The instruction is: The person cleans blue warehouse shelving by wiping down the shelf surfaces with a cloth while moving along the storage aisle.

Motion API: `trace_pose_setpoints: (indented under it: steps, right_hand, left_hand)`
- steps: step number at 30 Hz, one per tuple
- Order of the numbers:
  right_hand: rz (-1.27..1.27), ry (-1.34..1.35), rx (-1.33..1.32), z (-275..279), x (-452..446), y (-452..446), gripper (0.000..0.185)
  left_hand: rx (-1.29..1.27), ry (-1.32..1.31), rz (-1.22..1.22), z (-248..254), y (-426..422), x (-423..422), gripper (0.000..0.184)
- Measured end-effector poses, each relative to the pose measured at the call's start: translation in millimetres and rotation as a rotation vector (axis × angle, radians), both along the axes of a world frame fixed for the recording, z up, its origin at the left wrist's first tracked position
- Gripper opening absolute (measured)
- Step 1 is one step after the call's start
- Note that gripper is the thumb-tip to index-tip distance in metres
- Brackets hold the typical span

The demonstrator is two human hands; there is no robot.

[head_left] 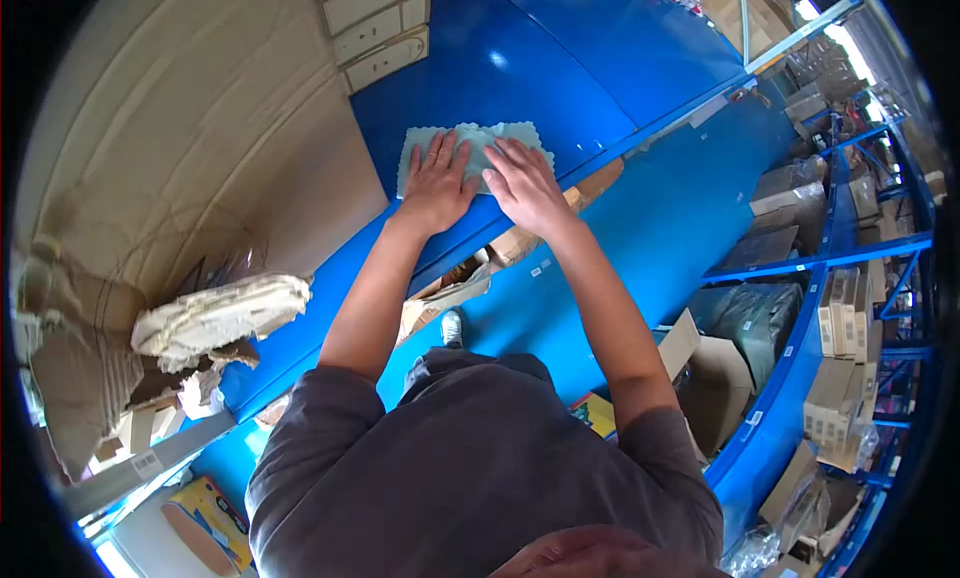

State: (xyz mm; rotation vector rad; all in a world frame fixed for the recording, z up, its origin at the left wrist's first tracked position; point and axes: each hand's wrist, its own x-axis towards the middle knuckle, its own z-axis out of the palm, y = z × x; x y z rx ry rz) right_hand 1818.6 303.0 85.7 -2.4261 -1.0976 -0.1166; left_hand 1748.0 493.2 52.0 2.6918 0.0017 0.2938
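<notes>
A pale green cloth point(480, 138) with scalloped edges lies spread on the blue shelf point(500, 78), close to its front edge. My left hand point(437, 190) rests flat on the left part of the cloth, fingers stretched out and pointing away from me. On its right part lies my right hand point(522, 183), fingers extended and slightly spread, the palm nearer the shelf's edge. Neither hand grips anything. Small light specks show on the blue surface right of the cloth.
A large cardboard box point(230, 128) stands left of the cloth, with white boxes point(385, 43) behind it. Torn foam point(225, 318) sits at the lower left. Cartons show under the shelf. Across the blue floor point(660, 228), a rack holds an open carton point(715, 378).
</notes>
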Motion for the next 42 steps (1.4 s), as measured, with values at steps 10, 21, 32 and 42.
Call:
trace_pose_setpoints:
  steps: [10, 21, 32, 42]
  right_hand:
    - [0.054, -0.222, -0.086, -35, 65, 30, 0.054]
    - [-0.067, -0.160, 0.006, -57, 144, -2, 0.059]
    - [-0.193, -0.335, -0.009, -56, 228, -132, 0.057]
    - [-0.157, -0.125, -0.114, -56, 325, -221, 0.065]
  left_hand:
    - [0.206, -0.119, 0.199, -15, 2, 34, 0.060]
    - [0.306, 0.030, 0.163, -10, -21, 130, 0.059]
    - [0.277, 0.028, -0.028, -18, -139, 234, 0.063]
    - [0.234, 0.029, -0.134, -2, -201, 327, 0.063]
